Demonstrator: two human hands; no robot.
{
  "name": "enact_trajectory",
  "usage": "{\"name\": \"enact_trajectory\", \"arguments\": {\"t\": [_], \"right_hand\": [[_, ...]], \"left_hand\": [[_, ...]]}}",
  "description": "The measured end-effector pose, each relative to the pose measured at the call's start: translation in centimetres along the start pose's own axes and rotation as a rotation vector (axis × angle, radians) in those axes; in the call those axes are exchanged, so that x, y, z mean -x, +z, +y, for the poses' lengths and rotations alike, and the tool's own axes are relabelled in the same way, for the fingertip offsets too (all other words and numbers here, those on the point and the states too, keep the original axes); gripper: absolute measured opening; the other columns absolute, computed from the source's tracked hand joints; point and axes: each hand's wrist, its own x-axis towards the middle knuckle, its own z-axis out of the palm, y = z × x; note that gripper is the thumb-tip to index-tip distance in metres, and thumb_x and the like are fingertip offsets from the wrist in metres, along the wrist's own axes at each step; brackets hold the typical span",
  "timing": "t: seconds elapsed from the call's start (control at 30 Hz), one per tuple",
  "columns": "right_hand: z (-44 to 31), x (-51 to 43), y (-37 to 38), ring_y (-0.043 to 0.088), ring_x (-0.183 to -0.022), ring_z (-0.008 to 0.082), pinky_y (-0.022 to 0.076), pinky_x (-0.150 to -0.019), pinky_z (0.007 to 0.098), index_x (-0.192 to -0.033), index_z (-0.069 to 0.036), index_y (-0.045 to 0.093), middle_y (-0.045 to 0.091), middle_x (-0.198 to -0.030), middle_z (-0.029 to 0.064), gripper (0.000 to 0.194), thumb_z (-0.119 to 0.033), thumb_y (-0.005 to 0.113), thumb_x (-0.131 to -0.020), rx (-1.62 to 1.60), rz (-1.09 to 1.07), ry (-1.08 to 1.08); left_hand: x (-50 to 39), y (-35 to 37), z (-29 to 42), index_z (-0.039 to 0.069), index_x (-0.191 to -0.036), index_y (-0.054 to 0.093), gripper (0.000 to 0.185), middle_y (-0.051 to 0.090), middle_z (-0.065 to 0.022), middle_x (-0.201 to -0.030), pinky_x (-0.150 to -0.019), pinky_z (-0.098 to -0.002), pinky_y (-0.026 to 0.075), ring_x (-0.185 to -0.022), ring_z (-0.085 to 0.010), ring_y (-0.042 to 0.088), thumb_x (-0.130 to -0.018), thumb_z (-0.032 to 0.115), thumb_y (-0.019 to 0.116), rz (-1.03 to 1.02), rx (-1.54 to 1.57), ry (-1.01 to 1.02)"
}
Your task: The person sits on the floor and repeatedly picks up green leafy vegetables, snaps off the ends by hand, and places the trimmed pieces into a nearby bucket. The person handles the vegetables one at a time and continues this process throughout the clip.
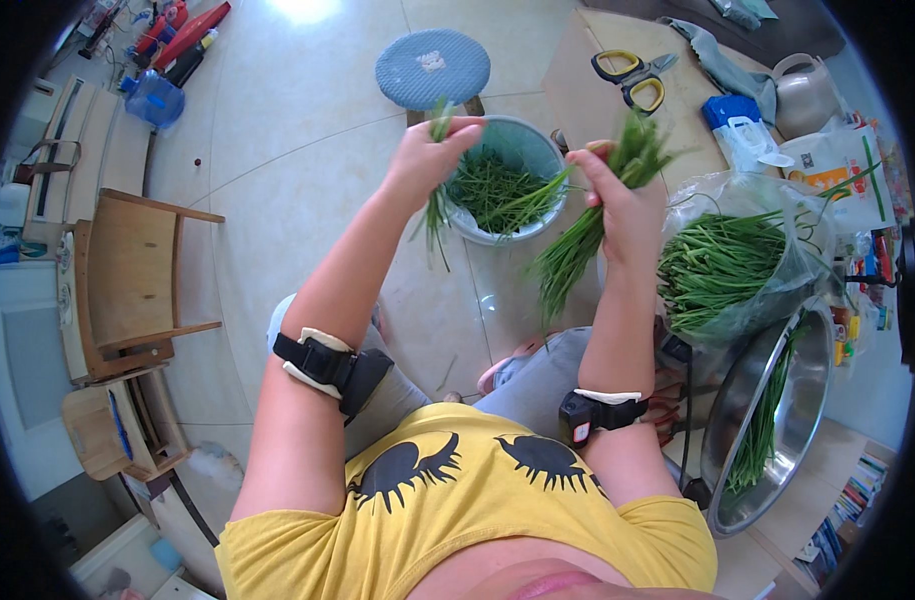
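Note:
My left hand [427, 161] grips a small tuft of green leafy stalks [436, 217], held beside the left rim of a pale plastic bucket [560, 169]. Inside that bucket lies a heap of loose green scraps [495, 187]. A thicker bunch of chive-like greens [573, 251] is held by my right hand [626, 199], to the right of the bucket, with its leaf ends hanging down. Beyond my right forearm, a clear plastic bag [810, 262] holds many more green stalks [720, 266]. A steel basin [791, 442] with a few greens [761, 427] stands nearer to me.
Yellow-and-black scissors [633, 79] lie on a wooden tabletop [592, 37] near a blue-and-white packet [739, 131] and a pitcher [806, 94]. Behind the bucket stands a stool with a round blue cover [432, 69]. A wooden chair [134, 277] stands at the left.

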Motion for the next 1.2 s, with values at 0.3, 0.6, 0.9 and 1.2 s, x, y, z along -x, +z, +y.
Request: {"name": "enact_trajectory", "arguments": {"t": [0.3,0.6,0.9,1.2], "right_hand": [[4.3,-0.5,2.1,0.048,-0.05,0.006,0.0366,-0.044,0.0191,-0.088,0.0,0.061,0.063,-0.077,0.0066,0.015,-0.006,0.066,-0.075,-0.252,-0.144,0.197],[6.1,-1.6,2.1,0.047,-0.052,0.0057,0.0392,-0.048,0.0179,-0.092,-0.002,0.058,0.063,-0.09,0.0104,0.013,-0.001,0.06,-0.079,-0.258,-0.03,0.134],[6.9,-1.9,2.7,0.054,-0.052,0.0086,0.0407,-0.045,0.0204,-0.083,0.0,0.063,0.064,-0.071,0.0093,0.011,-0.009,0.065,-0.079,0.058,0.037,0.081],[8.1,-2.6,2.5,0.055,-0.058,0.0076,0.0414,-0.047,0.0195,-0.092,0.0,0.064,0.066,-0.081,0.008,0.016,-0.007,0.066,-0.078,0.174,0.08,0.04]], "left_hand": [[3.1,2.1,1.8,0.003,-0.109,0.062,0.033,0.056,0.0045,-0.074,-0.057,-0.0182,0.038,-0.065,-0.0027,0.048,-0.078,0.012,0.068,-0.33,-0.055,0.066],[3.8,0.8,2.3,0.0,-0.104,0.062,0.028,0.045,0.0062,-0.063,-0.043,-0.0186,0.024,-0.049,-0.0022,0.035,-0.086,0.021,0.057,-0.313,0.159,-0.128],[3.5,0.9,1.7,-0.001,-0.092,0.054,0.02,0.04,0.0017,-0.06,-0.052,-0.0236,0.035,-0.056,-0.0096,0.041,-0.093,0.016,0.045,-0.3,0.493,-0.13],[3.4,0.7,1.6,0.002,-0.094,0.053,0.018,0.035,0.0056,-0.061,-0.047,-0.0213,0.029,-0.051,-0.0046,0.033,-0.093,0.018,0.046,-0.287,0.495,-0.174]]}}
